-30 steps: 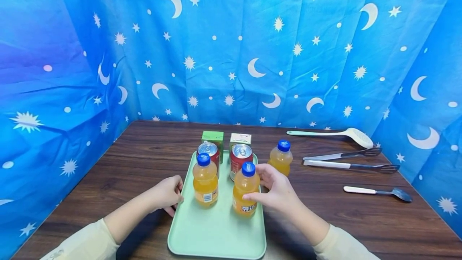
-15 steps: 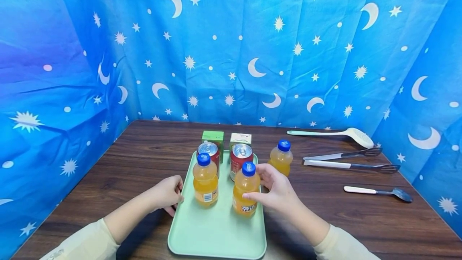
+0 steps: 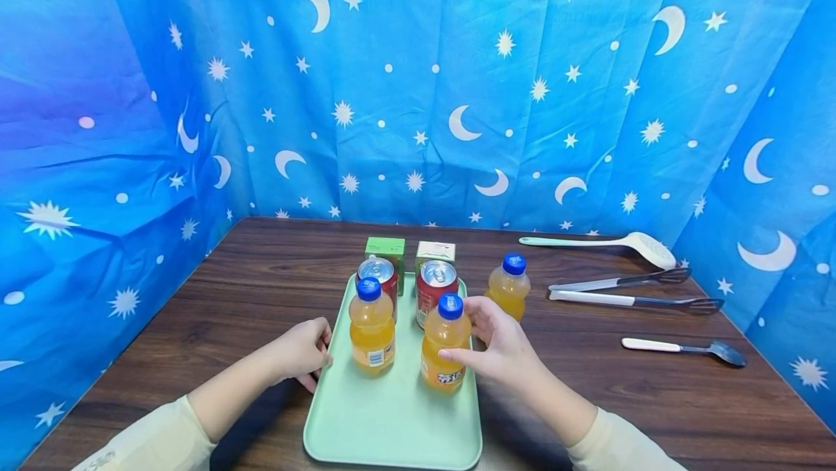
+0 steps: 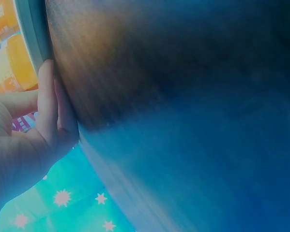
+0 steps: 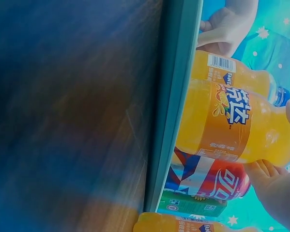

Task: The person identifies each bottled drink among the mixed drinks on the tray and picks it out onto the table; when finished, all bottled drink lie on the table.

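My right hand grips an orange soda bottle with a blue cap, thumb on the near side and fingers behind it. In the right wrist view the bottle's labelled side faces me, standing on the tray close to its rim. My left hand holds the left rim of the pale green tray, its fingers bent at the edge. A second orange soda bottle stands on the tray's left side. Behind the two bottles are two red cola cans, the left one partly hidden.
Two green cartons stand behind the cans at the tray's far end. Another orange soda bottle is on the table, right of the tray. Further right lie a slotted ladle, tongs and a spoon. A blue curtain surrounds the table.
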A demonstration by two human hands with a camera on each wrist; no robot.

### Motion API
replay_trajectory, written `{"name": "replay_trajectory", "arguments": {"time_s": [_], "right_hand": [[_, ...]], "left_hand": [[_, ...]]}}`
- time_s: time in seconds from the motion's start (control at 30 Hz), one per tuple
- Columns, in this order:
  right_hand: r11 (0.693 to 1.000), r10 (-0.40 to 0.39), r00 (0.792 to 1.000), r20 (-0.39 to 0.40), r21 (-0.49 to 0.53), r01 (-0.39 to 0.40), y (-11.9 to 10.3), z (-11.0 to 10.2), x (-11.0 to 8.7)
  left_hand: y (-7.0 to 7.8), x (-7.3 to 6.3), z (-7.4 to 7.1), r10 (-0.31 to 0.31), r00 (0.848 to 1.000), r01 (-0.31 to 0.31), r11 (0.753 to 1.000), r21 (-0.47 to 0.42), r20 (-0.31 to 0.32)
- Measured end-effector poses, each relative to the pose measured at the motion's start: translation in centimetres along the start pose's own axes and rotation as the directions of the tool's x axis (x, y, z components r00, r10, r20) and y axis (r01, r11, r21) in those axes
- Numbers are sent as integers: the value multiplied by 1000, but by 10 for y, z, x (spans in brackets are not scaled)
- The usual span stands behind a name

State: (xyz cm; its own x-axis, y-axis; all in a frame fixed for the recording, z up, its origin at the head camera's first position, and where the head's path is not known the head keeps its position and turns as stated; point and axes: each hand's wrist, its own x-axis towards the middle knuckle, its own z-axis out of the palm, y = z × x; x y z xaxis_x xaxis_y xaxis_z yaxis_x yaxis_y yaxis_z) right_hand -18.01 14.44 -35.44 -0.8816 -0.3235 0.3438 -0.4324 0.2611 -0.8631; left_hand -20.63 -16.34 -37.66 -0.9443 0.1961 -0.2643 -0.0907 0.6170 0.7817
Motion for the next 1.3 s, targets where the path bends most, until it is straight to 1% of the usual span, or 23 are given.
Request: {"name": "replay_trajectory", "arguments": {"time_s": [0.27,0.6,0.8,1.3], "right_hand": [[1000,18,1000,2,-9,-18,-1,1,-1],[1000,6,1000,-3,-4,-6,-3,1,-1],[1000,-19,1000,-11,-5,19,-1,2,0],[1000,-18,1000,-13,-12,18,-5,3,3]], "left_hand": [[-1,0,0,1,1000,-1,1000,1,-4],[2,-1,0,-1,1000,1,1000,4,-9],[3,-1,0,-7,1000,7,1000,7,-2],[0,1,-1,-5,1000,5,1000,2,1]]}}
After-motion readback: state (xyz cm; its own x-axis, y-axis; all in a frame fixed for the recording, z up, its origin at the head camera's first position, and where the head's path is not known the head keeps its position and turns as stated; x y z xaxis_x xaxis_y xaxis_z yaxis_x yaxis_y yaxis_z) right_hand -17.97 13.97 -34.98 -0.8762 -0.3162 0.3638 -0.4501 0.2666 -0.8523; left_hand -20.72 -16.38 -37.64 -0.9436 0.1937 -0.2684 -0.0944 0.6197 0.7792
